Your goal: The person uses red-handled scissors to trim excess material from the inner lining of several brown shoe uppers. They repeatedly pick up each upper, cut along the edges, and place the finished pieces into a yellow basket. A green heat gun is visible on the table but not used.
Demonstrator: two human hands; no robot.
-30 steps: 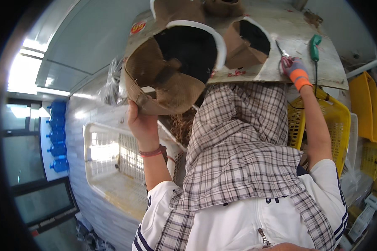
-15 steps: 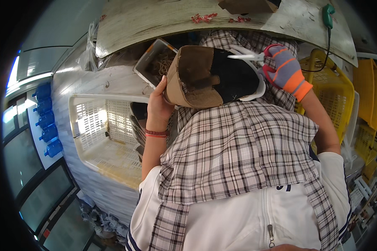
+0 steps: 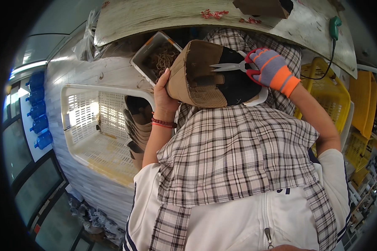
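A brown and black shoe upper (image 3: 203,94) lies over my lap, its hollow side facing up. The left edge of it is gripped by my left hand (image 3: 166,94), bare, thumb along the rim and the other fingers hidden beneath. My right hand (image 3: 273,70), in a grey and orange glove, is closed on red-handled scissors (image 3: 232,67). Their blades are slightly parted and hover over the upper's inside, pointing left. White edging (image 3: 257,99) shows at the upper's right end.
Beyond the upper stands a grey bin (image 3: 143,62) of brown scraps. A white crate (image 3: 86,125) at left holds several stacked uppers (image 3: 140,125). A worktable (image 3: 163,25) crosses the far side, bearing a green corded tool (image 3: 334,28). Yellow crates (image 3: 329,92) stand right.
My right hand has moved left with the scissors, whose blades now show parted over the brown part. The upper has tilted slightly in my left hand, and the view has shifted a little.
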